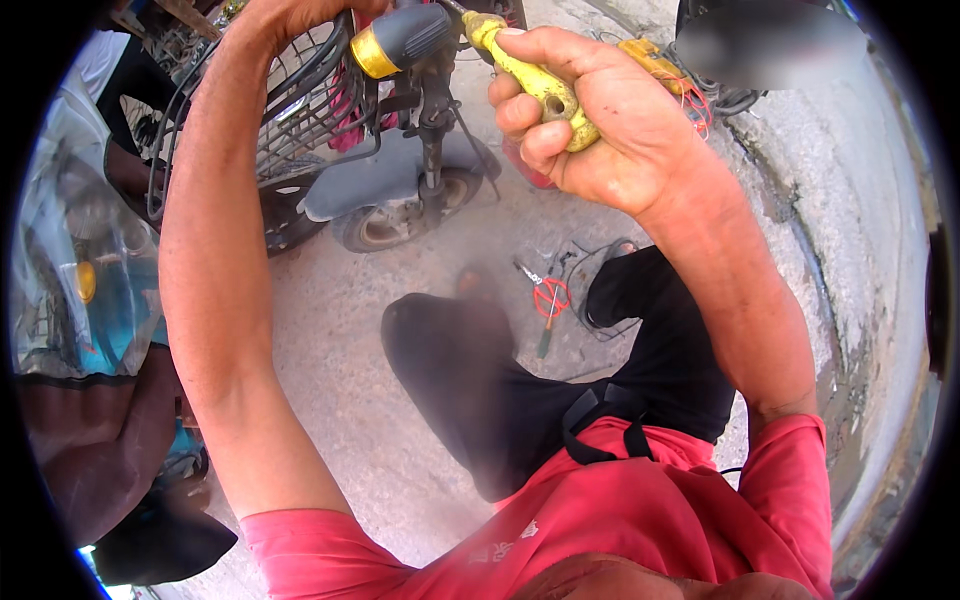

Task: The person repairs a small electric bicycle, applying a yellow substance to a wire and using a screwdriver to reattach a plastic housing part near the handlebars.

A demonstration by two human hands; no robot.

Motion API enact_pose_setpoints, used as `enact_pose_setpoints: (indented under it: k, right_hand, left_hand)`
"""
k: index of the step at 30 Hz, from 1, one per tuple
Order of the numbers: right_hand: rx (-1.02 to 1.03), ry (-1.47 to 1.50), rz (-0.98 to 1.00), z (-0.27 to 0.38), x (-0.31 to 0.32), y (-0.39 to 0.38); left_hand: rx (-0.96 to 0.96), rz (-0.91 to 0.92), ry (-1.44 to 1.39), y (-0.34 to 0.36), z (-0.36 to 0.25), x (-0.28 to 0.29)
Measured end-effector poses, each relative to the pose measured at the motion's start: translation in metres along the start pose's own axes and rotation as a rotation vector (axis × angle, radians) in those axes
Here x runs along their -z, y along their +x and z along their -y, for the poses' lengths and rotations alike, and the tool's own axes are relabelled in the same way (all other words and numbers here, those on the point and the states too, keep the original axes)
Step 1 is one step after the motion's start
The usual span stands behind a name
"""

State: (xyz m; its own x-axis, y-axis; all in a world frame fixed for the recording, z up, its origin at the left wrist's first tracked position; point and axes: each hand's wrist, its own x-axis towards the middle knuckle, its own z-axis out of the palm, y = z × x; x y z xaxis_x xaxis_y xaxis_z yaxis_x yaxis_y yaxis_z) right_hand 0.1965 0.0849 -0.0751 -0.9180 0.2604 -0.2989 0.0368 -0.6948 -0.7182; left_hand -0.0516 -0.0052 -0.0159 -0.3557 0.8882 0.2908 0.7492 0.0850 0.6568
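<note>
My right hand [590, 130] is closed around a yellow screwdriver [540, 85], whose shaft points up and left to the front of an electric two-wheeler beside a black and gold handlebar grip [400, 42]. My left hand [315, 10] reaches to the top edge by the handlebar, just left of that grip, its fingers mostly out of frame. Below are a black wire basket [300, 100], a fork [432, 150] and a small wheel under a grey mudguard [380, 182].
Red-handled pliers [550, 297], a green-handled screwdriver [544, 340] and cables lie on the concrete floor [330, 330] between my feet. A yellow tool [650, 65] with red wires lies at upper right. Other vehicles with plastic covers [85, 220] stand at left.
</note>
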Motion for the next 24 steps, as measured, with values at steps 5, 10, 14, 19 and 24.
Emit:
enact_pose_setpoints:
  k: [5, 10, 14, 19, 24]
  right_hand:
    - [0.152, -0.378, -0.206, -0.010, 0.000, -0.003]
    - [0.044, -0.141, 0.025, -0.002, 0.012, 0.005]
    - [-0.238, 0.424, 0.364, 0.001, 0.030, 0.014]
    - [-0.105, 0.213, 0.231, 0.004, 0.021, 0.008]
    - [-0.009, 0.012, 0.056, 0.007, 0.004, 0.003]
  left_hand:
    - [0.228, -0.100, 0.316, -0.006, -0.021, 0.001]
    - [0.203, -0.117, 0.274, -0.004, -0.008, 0.002]
    - [0.196, -0.091, 0.265, -0.008, -0.014, 0.003]
    - [0.225, -0.128, 0.350, -0.010, -0.024, 0.000]
    - [0.193, -0.088, 0.237, -0.005, -0.006, 0.006]
